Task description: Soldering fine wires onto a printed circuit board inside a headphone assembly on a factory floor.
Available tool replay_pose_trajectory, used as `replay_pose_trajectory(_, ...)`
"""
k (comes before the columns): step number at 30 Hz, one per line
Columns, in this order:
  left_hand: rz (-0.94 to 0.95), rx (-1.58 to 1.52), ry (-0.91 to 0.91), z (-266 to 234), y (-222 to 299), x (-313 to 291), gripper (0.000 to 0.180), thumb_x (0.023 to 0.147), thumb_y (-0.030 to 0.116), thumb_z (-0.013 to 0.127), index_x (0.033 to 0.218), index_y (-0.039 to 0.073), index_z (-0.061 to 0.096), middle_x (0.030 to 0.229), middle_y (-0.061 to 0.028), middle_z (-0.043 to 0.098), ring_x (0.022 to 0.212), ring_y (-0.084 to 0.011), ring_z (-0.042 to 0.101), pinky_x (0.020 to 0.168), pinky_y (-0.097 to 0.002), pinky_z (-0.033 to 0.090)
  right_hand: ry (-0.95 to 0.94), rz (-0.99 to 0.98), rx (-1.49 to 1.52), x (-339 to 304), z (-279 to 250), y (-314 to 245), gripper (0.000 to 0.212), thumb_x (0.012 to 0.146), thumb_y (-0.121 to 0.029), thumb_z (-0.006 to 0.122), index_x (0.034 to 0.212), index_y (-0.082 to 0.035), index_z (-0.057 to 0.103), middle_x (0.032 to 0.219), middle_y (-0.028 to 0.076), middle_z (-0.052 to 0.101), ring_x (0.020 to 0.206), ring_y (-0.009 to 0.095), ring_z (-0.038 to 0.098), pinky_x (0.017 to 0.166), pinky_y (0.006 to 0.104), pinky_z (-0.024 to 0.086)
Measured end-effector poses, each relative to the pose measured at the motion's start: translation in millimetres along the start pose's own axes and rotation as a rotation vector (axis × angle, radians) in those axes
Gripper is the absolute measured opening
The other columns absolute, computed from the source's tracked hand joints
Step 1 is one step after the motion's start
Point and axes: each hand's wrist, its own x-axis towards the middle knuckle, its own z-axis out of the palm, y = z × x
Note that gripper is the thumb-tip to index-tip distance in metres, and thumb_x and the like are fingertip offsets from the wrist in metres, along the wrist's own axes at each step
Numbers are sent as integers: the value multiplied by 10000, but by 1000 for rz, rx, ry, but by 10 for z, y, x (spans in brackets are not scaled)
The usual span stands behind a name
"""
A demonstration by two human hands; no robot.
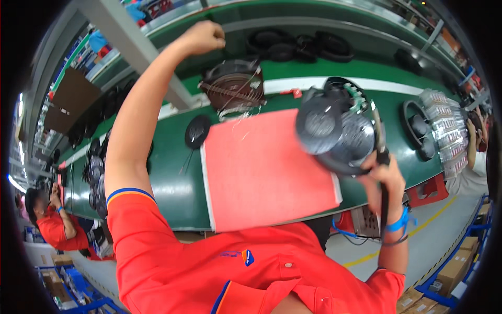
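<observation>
Black plastic round fan unit (334, 131), likely heavy and rigid with fragile wiring on top, is gripped from below by right hand (380, 175) at 3 o'clock, over a red mat (266, 172). Left hand (204, 37), a raised fist at 12, empty as far as visible. Clear packets (447, 131) are stacked at 3; cardboard boxes (460, 267) sit at 4.

Red mat (266, 170), green belt (178, 172), black/grey motor (334, 131), orange shirt (209, 267).
</observation>
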Motion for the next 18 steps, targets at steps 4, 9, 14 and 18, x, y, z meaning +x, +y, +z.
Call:
replay_pose_trajectory(4, 9, 129, -483, 548, -349, 425, 667, 722, 288, 614, 1309, 17, 450, 1368, -199, 423, 1259, -310, 412, 1062, -354, 316, 41, 35, -300, 478, -432, 970, 328, 685, 103, 653, 964, -10, 524, 935, 127, 562, 863, 259, 563, 796, 286, 439)
replay_pose_trajectory(9, 99, -66, -675, 785, -261, 638, 830, 625, 11, 563, 1405, 35, 278, 1492, -188, 187, 1397, -291, 149, 1141, -339, 127, 68, 27, -551, 1131, -594, 2414, 334, 739, 91, 605, 1015, -66, 502, 908, 159, 545, 870, 346, 534, 739, 381, 445)
replay_pose_trajectory(14, 81, 26, -575, 819, -77, 831, 624, 639, -4, 571, 1250, 40, 449, 1334, -167, 401, 1249, -316, 397, 1032, -374, 328, 193, 131, -569, 1396, -466, 2577, 294, 763, 56, 598, 1004, -97, 524, 839, 179, 557, 784, 374, 560, 673, 410, 456)
replay_pose_trajectory(18, 177, 158, -473, 674, -186, 796, 377, 677, 40, 608, 1050, 37, 553, 1071, -150, 553, 1050, -307, 551, 873, -399, 438, 48, 95, -448, 1338, -388, 2097, 300, 745, 32, 639, 1003, -75, 529, 864, 154, 555, 809, 351, 558, 718, 391, 454)
